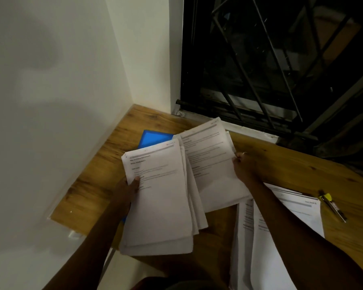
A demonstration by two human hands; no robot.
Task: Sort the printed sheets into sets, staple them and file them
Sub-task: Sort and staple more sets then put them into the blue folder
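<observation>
Loose sheets (291, 216) lie nearest, under the right forearm. Left hand (127, 192) grips the stack (161, 195) at its left edge, thumb curled on top. Right hand (242, 166) pinches the right edge of the fanned sheets (210, 164), which lie left of its fingers with their long axis running away from the body. Stapler (332, 207) lies right of that hand; blue folder (153, 138) lies beyond the left fingers.

Folder (153, 138) on desk (281, 162) behind held sheets (161, 195); loose sheets (293, 218) lie right, small tool (333, 208) beyond them; window (270, 59) behind desk.
</observation>
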